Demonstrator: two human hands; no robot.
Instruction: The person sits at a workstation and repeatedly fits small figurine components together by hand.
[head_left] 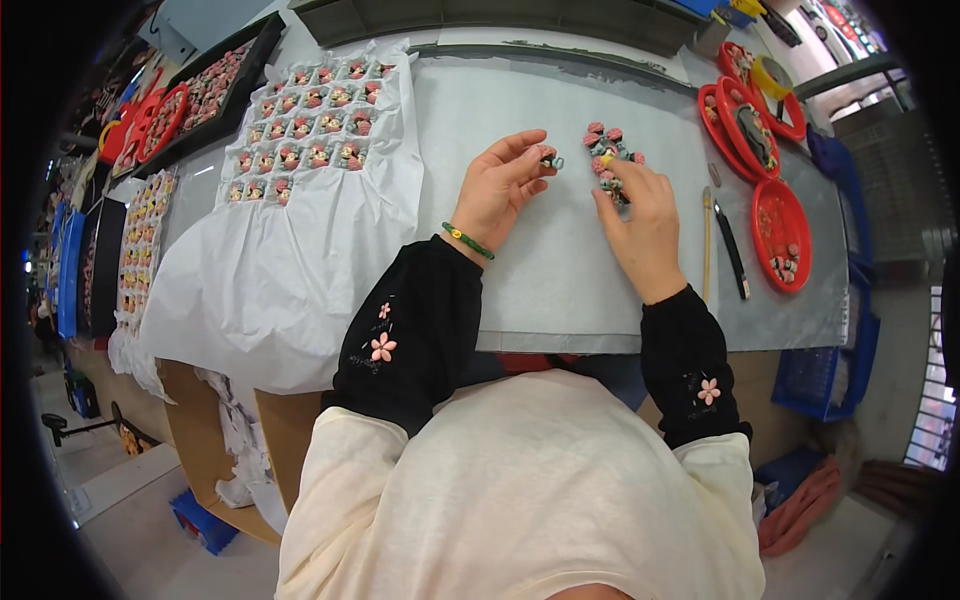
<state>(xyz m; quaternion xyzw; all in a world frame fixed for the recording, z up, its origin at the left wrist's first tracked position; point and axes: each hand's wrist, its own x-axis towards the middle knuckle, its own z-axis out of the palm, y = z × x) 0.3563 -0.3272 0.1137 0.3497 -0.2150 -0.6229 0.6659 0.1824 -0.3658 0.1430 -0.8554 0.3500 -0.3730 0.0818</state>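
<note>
My left hand (492, 192) pinches a small painted figurine (547, 157) with a pink, bumpy top between thumb and fingertips, above the grey work surface (535, 265). To its right, my right hand (645, 228) is curled over a loose group of similar figurines (595, 131). One figurine (615, 193) shows between its thumb and fingers, partly covered by them. A green bracelet (467, 241) circles my left wrist. Black sleeve covers with pink flowers cover both forearms.
At left, a white compartment tray (318, 128) with thin wrapping holds several figurines. A brush (707, 245) and a black-handled tool (732, 250) lie right of my right hand. Beyond them are red bowls (770, 262) with small parts. A cardboard box (195, 425) stands below left.
</note>
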